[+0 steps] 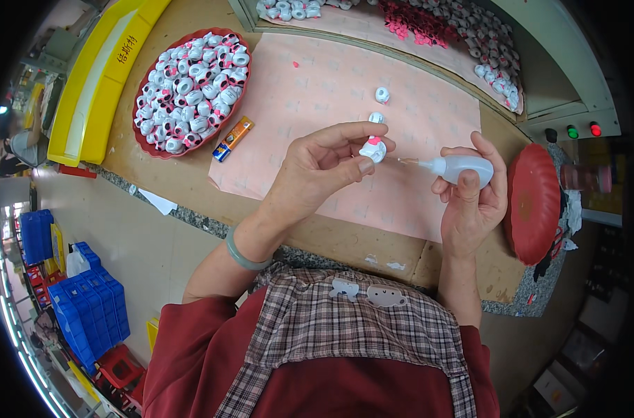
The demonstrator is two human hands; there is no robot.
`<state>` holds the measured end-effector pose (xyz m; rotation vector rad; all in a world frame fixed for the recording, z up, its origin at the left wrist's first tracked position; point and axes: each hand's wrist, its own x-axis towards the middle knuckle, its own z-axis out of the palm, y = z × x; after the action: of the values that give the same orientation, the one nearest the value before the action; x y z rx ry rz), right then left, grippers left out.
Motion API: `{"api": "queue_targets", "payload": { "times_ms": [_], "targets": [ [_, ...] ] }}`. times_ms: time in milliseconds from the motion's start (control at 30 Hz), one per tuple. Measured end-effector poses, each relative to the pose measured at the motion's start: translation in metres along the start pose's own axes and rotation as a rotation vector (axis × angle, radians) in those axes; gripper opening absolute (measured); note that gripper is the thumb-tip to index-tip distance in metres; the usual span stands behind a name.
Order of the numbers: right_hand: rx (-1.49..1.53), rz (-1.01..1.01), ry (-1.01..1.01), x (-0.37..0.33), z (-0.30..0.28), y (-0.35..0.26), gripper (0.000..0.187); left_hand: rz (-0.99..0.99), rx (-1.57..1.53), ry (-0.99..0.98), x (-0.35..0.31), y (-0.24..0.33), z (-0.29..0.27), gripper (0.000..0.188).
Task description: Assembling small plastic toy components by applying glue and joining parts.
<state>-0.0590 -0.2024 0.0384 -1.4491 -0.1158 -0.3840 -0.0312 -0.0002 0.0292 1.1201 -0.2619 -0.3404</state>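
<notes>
My left hand [320, 164] pinches a small white figurine piece [374, 150] with a pink patch between thumb and fingers, above the pink sheet. In my right hand [470, 202] is a translucent squeeze bottle [467, 170], lying sideways. Its thin nozzle points left at the piece; whether the tip touches it I cannot tell. Two similar white pieces rest on the pink sheet [317, 76] just beyond my left hand, the farther one [382, 95] fully in sight and the nearer one [377, 118] close to my fingertips.
A red scalloped tray [241, 94] heaped with white, pink and black pieces stands left, beside an orange and blue packet [233, 138] and a yellow bin [97, 83]. At right a red scalloped dish [533, 202] leans near the edge. More pieces fill the shelf [358, 29] behind.
</notes>
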Motion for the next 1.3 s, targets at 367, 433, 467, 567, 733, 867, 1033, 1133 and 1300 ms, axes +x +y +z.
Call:
{"api": "queue_targets", "payload": {
  "times_ms": [367, 433, 467, 567, 733, 867, 1033, 1133, 1300],
  "targets": [
    [-0.171, -0.203, -0.054, -0.0069, 0.0024, -0.0074, 0.044, -0.005, 0.011, 0.042, -0.0022, -0.0029, 0.0004, 0.028],
    [-0.183, -0.208, -0.053, -0.0074, 0.0023, -0.0066, 0.044, -0.010, 0.003, 0.047, -0.0020, -0.0041, -0.0009, 0.028],
    [-0.194, -0.213, -0.051, -0.0077, 0.0022, -0.0061, 0.044, -0.012, -0.002, 0.050, -0.0019, -0.0044, -0.0012, 0.029],
    [-0.220, -0.220, -0.044, -0.0080, 0.0025, -0.0060, 0.043, -0.038, -0.010, 0.051, -0.0020, -0.0014, 0.0003, 0.029],
    [-0.259, -0.228, -0.037, -0.0080, 0.0032, -0.0056, 0.041, -0.044, -0.008, 0.058, -0.0021, -0.0009, 0.0013, 0.024],
    [-0.265, -0.225, -0.041, -0.0083, 0.0036, -0.0050, 0.040, -0.063, 0.001, 0.075, -0.0023, -0.0012, 0.0017, 0.029],
    [-0.263, -0.225, -0.039, -0.0088, 0.0022, -0.0040, 0.040, -0.065, 0.015, 0.061, -0.0027, -0.0021, 0.0006, 0.030],
    [-0.260, -0.222, -0.028, -0.0084, 0.0019, -0.0033, 0.040, -0.078, 0.011, 0.069, -0.0031, -0.0010, 0.0003, 0.029],
    [-0.273, -0.220, -0.028, -0.0082, 0.0023, -0.0040, 0.039, -0.036, 0.005, 0.053, -0.0022, -0.0060, -0.0025, 0.028]
  ]
}}
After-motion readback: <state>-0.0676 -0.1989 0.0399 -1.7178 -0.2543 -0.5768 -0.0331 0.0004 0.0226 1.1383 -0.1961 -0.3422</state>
